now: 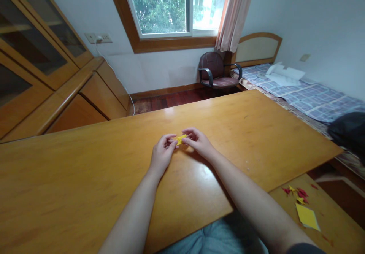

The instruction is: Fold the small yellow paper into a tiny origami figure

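Nearest, at right, a yellow square point(308, 216) and small red and yellow pieces point(302, 193) are seen. Over the table point(85, 181), a folded yellow paper point(180, 139) is pinched between the fingers of left hand point(164, 149) and right hand point(199, 142), its long axis slanted across, unobstructed; beyond, a chair point(212, 69) is seen.

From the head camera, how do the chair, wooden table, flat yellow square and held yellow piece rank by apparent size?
1. Wooden table
2. Chair
3. Flat yellow square
4. Held yellow piece
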Action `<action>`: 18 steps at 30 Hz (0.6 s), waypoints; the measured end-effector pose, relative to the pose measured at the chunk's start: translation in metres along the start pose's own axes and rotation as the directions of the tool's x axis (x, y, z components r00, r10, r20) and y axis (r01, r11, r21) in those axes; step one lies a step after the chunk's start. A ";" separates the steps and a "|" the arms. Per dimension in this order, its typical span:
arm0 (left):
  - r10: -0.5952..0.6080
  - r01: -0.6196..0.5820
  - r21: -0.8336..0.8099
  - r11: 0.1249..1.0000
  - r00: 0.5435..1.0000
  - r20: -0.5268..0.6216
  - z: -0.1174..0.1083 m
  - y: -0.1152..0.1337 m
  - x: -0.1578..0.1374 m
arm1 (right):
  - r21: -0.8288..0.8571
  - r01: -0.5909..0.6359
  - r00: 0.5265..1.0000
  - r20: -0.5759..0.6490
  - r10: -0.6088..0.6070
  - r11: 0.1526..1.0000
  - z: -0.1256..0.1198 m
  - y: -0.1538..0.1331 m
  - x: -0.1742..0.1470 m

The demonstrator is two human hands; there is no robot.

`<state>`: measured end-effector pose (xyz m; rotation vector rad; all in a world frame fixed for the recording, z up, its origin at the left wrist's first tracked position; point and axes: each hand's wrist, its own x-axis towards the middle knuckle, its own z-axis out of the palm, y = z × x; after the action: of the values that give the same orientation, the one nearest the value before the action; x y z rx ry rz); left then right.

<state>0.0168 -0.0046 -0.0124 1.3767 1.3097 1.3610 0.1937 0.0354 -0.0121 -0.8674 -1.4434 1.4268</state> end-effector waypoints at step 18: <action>0.213 -0.227 0.378 0.897 0.974 0.079 -0.005 0.007 0.001 | -0.248 0.019 0.999 0.050 -0.006 0.969 0.000 0.001 0.000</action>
<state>0.0126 -0.0057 -0.0052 1.8564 1.4887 1.2558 0.1931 0.0355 -0.0130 -0.9817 -1.6879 1.2826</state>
